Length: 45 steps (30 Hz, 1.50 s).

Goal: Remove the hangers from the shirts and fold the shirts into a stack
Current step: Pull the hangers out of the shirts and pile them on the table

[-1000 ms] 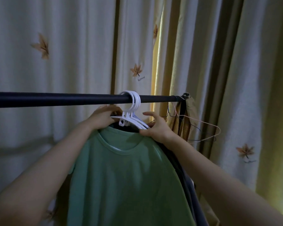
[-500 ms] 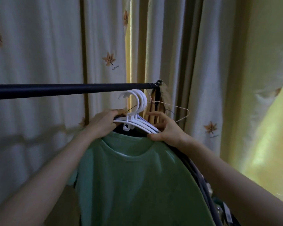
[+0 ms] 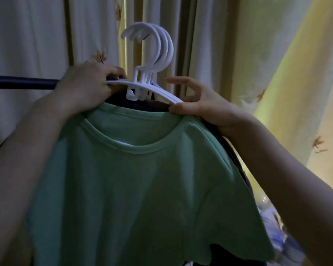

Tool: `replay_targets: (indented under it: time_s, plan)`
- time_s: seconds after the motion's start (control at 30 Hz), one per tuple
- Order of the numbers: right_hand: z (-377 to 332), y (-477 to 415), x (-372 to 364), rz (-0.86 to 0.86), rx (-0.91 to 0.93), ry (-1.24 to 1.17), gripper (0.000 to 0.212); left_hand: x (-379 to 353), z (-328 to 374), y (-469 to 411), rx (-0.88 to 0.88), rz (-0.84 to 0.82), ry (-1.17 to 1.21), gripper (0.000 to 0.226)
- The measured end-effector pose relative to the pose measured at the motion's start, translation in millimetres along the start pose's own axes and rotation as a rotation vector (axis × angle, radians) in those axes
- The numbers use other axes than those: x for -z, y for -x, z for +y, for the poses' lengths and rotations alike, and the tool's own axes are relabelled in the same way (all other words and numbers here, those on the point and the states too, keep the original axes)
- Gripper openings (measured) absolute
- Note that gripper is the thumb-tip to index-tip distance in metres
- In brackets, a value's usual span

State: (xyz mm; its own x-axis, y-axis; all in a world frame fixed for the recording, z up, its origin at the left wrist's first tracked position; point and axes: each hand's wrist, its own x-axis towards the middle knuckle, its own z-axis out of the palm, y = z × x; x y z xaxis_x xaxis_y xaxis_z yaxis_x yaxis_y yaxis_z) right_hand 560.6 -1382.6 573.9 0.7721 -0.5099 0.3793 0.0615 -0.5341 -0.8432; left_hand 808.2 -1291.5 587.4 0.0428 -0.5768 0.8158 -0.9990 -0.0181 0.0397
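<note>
A green T-shirt (image 3: 142, 185) hangs in front of me on a bunch of white plastic hangers (image 3: 158, 54), with dark shirts (image 3: 142, 103) behind it on the same bunch. The hooks stand free in the air, off the black rail (image 3: 21, 83). My left hand (image 3: 88, 83) grips the left shoulders of the hangers. My right hand (image 3: 198, 104) pinches the right arms of the hangers between thumb and fingers, index finger raised.
Pale curtains with leaf prints (image 3: 37, 35) hang close behind the rail. A yellow-lit curtain (image 3: 296, 83) billows at the right. Blurred light-coloured items (image 3: 273, 223) lie low at the right, behind the shirts.
The bunch of hangers has been lifted off the rail and drawn toward me with the shirts. The view has swung right, so the rail's end is out of sight.
</note>
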Motion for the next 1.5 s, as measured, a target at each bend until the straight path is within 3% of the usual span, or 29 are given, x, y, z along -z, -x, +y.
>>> replay_targets:
  time_s: [0.2, 0.3, 0.4, 0.57, 0.77, 0.9, 1.1, 1.33, 1.5]
  plan:
    - [-39, 82, 14, -0.037, -0.061, -0.029, 0.073, 47, 70, 22, -0.057, -0.079, -0.048, 0.020]
    - [-50, 108, 28, -0.047, -0.068, -0.014, 0.068, 68, 99, 33, -0.030, -0.168, 0.014, 0.008]
    - [-43, 127, 48, -0.078, -0.125, -0.021, 0.055, 67, 124, 39, 0.008, -0.280, 0.104, 0.018]
    - [54, 161, 61, -0.051, -0.336, -0.044, 0.045, -37, 149, 79, 0.045, -0.608, 0.216, 0.014]
    - [224, 233, 36, 0.020, -0.609, -0.005, 0.037, -198, 174, 209, 0.120, -0.892, 0.278, 0.019]
    - [290, 271, 14, 0.082, -0.719, 0.048, 0.031, -264, 187, 271, 0.163, -0.949, 0.345, 0.008]
    - [339, 278, 6, 0.236, -0.643, 0.166, 0.010, -330, 186, 280, 0.242, -1.068, 0.432, 0.015]
    - [377, 264, 15, 0.381, -0.680, 0.263, 0.033, -383, 185, 267, 0.267, -1.064, 0.580, 0.007]
    - [416, 270, 16, 0.455, -0.829, 0.361, 0.020, -431, 189, 275, 0.207, -1.164, 0.619, 0.018]
